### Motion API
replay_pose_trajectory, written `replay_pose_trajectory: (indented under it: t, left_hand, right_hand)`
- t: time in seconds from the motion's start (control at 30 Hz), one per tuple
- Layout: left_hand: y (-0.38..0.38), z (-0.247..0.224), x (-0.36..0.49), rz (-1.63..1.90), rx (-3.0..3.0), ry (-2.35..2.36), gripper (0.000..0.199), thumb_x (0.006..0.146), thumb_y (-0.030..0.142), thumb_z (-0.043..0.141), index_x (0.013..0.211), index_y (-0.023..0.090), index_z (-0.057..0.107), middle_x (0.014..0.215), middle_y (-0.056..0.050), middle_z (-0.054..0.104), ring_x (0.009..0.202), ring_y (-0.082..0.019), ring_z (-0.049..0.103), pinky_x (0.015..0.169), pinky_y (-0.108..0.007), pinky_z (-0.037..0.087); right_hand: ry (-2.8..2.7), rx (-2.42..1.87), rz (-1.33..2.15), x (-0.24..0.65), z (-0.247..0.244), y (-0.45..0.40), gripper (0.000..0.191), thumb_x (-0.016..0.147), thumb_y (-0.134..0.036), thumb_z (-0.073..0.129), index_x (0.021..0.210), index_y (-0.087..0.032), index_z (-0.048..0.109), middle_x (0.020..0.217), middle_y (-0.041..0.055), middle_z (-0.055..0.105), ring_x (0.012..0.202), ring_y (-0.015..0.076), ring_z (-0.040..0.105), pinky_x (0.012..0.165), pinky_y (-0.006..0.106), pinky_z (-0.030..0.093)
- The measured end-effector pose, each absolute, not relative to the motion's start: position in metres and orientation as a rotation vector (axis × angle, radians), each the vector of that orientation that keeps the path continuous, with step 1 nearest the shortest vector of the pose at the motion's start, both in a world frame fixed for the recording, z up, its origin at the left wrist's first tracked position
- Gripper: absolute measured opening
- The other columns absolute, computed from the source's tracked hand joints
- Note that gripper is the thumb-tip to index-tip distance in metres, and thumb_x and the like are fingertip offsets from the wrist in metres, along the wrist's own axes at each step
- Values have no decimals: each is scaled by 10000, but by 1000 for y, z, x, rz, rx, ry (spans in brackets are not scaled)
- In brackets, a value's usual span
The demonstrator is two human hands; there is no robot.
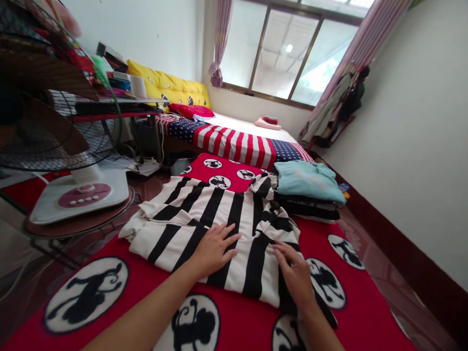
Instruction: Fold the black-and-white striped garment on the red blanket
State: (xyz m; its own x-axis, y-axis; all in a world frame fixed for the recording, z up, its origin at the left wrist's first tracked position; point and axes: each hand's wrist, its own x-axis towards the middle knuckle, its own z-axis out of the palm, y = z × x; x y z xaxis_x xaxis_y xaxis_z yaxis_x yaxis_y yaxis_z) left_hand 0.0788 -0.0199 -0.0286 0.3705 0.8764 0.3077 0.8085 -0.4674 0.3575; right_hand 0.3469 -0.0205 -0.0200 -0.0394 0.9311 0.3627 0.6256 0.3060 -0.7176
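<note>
A black-and-white striped garment (204, 214) lies partly folded on a red blanket (351, 312) printed with black-and-white monkey circles. My left hand (214, 248) rests flat on the garment's near middle, fingers spread. My right hand (296, 273) lies palm down on the garment's near right edge, fingers together and pointing left. Neither hand grips anything. A stack of folded clothes (309, 187), light blue piece on top, sits just beyond the garment to the right.
A white and pink standing fan (69, 146) stands at the left on a round stand. Behind are a low bed with a striped and starred cover (237, 139), yellow cushions (171, 87), a cluttered shelf, a window, and hanging clothes (336, 112) at the right wall.
</note>
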Motion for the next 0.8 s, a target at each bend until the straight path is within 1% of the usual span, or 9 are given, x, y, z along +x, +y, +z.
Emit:
replay_pose_trajectory:
  t: [0.07, 0.2, 0.33, 0.4, 0.47, 0.53, 0.6, 0.63, 0.8]
  left_hand:
    - [-21, -33, 80, 698, 2510, 1568, 450, 921, 468, 491, 1360, 370, 496, 1499, -12, 413, 1393, -271, 338, 1127, -487, 275]
    - [-23, -33, 78, 667, 2537, 1587, 450, 925, 469, 484, 1364, 374, 488, 1501, -12, 411, 1387, -264, 351, 1116, -485, 294]
    - [-22, -34, 77, 680, 2559, 1587, 453, 922, 461, 492, 1368, 378, 481, 1498, -9, 415, 1383, -257, 360, 1109, -474, 311]
    - [-22, -36, 77, 697, 2561, 1585, 454, 921, 456, 496, 1368, 377, 483, 1492, -8, 425, 1380, -257, 364, 1110, -468, 311]
    - [-22, -37, 77, 713, 2561, 1578, 453, 921, 453, 497, 1366, 372, 488, 1488, -8, 430, 1375, -259, 370, 1111, -465, 311]
    - [-22, -37, 77, 721, 2556, 1571, 450, 921, 455, 494, 1363, 368, 493, 1488, -10, 431, 1372, -261, 374, 1111, -466, 310]
    - [-22, -37, 77, 720, 2544, 1572, 447, 922, 459, 491, 1360, 368, 495, 1491, -9, 426, 1375, -262, 370, 1112, -474, 306]
    - [-22, -36, 77, 718, 2537, 1575, 446, 922, 461, 489, 1358, 368, 496, 1491, -9, 425, 1377, -262, 367, 1113, -478, 303]
    - [-22, -36, 77, 726, 2520, 1575, 435, 926, 468, 476, 1344, 354, 514, 1494, -14, 421, 1376, -268, 367, 1112, -481, 297]
  right_hand:
    - [-1489, -1431, 485, 364, -6, 5, 337, 827, -440, 571, 986, -178, 711, 1046, 108, 712, 988, 261, 648, 895, 431, 505]
    - [-1199, -1435, 554, 380, 15, 74, 346, 708, -425, 637, 887, -134, 691, 866, 103, 711, 798, 225, 664, 728, 363, 544]
    - [-1219, -1468, 642, 372, 19, 132, 226, 627, -308, 683, 769, -134, 657, 731, 74, 687, 682, 190, 650, 644, 325, 537]
    - [-1313, -1486, 702, 366, 19, 145, 214, 558, -227, 723, 739, -132, 658, 680, 59, 676, 652, 187, 640, 626, 321, 529]
    - [-1446, -1489, 769, 359, 20, 148, 302, 475, -156, 762, 765, -135, 680, 669, 38, 679, 647, 185, 634, 624, 315, 524]
    - [-1594, -1466, 834, 353, 22, 142, 475, 390, -116, 798, 854, -155, 705, 718, 12, 696, 678, 179, 637, 651, 305, 526]
    - [-1722, -1434, 884, 347, 26, 131, 595, 340, -130, 825, 922, -184, 710, 774, -12, 705, 709, 172, 638, 676, 294, 527]
    - [-1769, -1422, 899, 344, 28, 125, 597, 337, -154, 835, 919, -190, 711, 779, -19, 704, 713, 170, 635, 677, 288, 526]
    - [-1874, -1411, 879, 344, 49, 96, 391, 410, -293, 850, 739, -178, 672, 632, -36, 635, 625, 162, 588, 593, 259, 485]
